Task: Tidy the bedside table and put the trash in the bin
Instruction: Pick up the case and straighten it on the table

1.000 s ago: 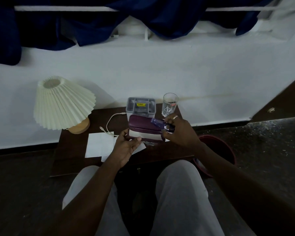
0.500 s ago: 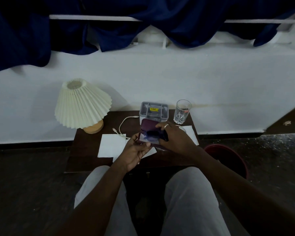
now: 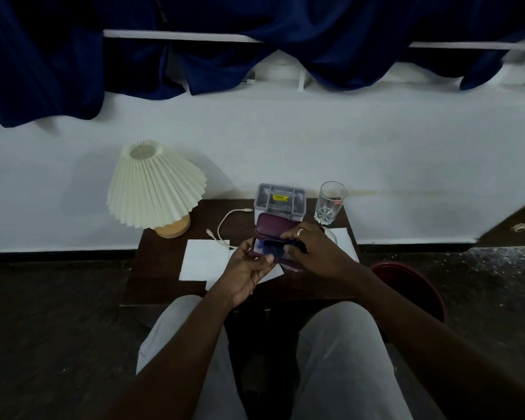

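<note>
A maroon glasses case is held open above the dark bedside table. My left hand grips the left end of its lower half. A pair of blue glasses lies inside the open case, and my right hand is curled over their right end. That hand wears a ring and hides the case's right part. White paper sheets lie on the table, one at the left and one at the right, partly under my hands. A red bin stands on the floor right of the table.
A pleated cream lamp stands at the table's back left. A grey box and an empty glass sit along the back edge. A white cable curls between lamp and box. My knees are below the table's front edge.
My right hand has brought the blue glasses down from above the case into its open inside. My left hand keeps its hold on the case. The camera has tilted slightly.
</note>
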